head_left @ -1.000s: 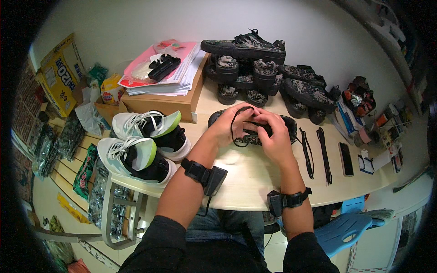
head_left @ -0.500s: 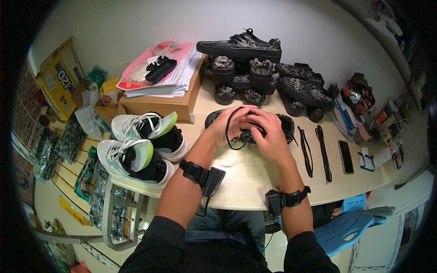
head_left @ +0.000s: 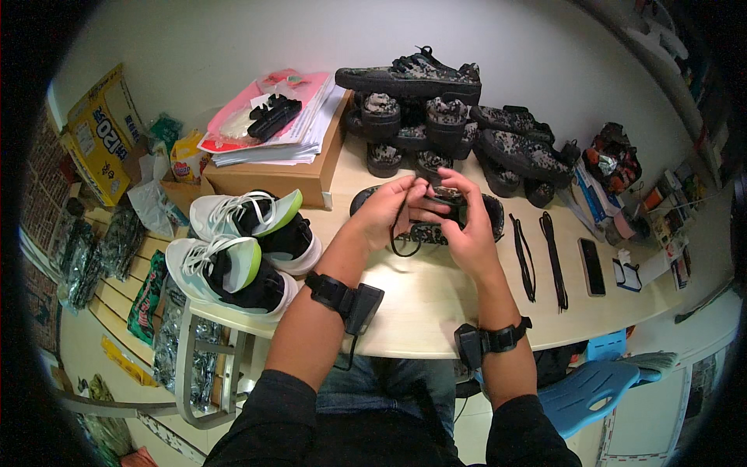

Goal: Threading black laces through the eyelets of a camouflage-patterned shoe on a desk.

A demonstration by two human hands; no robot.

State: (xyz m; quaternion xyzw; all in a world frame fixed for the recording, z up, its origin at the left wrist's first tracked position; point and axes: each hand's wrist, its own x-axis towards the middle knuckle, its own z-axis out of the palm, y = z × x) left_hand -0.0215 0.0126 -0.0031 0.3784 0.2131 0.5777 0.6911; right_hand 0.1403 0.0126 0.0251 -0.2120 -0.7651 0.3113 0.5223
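Note:
A camouflage shoe with a dark sole point(head_left: 493, 222) lies sideways on the table, its middle hidden behind my hands. My left hand point(head_left: 389, 208) is closed, pinching a black shoelace point(head_left: 394, 243) between thumb and fingertips; a loop of the lace hangs below it. Close by on the right, my right hand point(head_left: 468, 222) has its index finger raised and its fingers apart, the other fingers reaching toward the left hand. No lace is visible in the right hand. Two bundles of black laces, a shorter one point(head_left: 524, 261) and a longer one point(head_left: 553, 265), lie to the right.
Several camouflage shoes point(head_left: 412, 82) are stacked along the wall. On the left are white sneakers point(head_left: 226, 272) and a cardboard box point(head_left: 315, 183) topped with papers. A phone point(head_left: 591, 267) lies at the right, and a blue stool point(head_left: 587, 397) stands below the table edge.
My hands have drawn slightly apart at the fingers. The right index finger has lifted and spread, while the left hand keeps the lace and its loop hangs slightly narrower.

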